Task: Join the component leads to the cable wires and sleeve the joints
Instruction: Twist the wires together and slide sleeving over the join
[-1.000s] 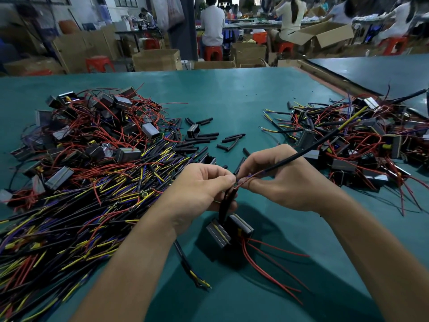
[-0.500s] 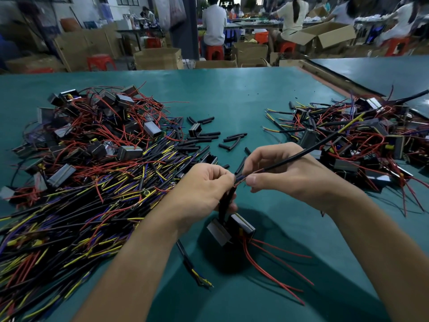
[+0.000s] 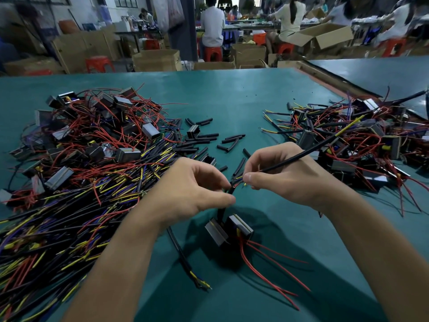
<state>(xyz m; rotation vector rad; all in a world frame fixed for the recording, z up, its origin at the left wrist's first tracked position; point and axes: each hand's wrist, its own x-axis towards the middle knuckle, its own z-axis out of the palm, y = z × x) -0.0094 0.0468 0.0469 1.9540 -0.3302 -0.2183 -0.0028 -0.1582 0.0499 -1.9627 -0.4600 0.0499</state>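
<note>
A small black component (image 3: 232, 230) with silver clips hangs just above the green table (image 3: 232, 101), its red leads (image 3: 269, 263) trailing to the lower right. My left hand (image 3: 192, 189) pinches the component's upper leads, in a black sleeve, between thumb and fingers. My right hand (image 3: 283, 175) pinches the stripped end of a black cable (image 3: 308, 151), which runs up and right over the right pile. Yellow and blue wire ends (image 3: 239, 180) show between the two hands, close to the pinched leads.
A big heap of cables and components (image 3: 81, 170) fills the left side. A second pile (image 3: 359, 140) lies at the right. Loose black sleeve pieces (image 3: 209, 138) are scattered behind my hands. One cable (image 3: 185, 259) lies under my left forearm. People sit at far benches.
My hands have drawn slightly apart, so the wire ends now show between them. The component still hangs under my left hand.
</note>
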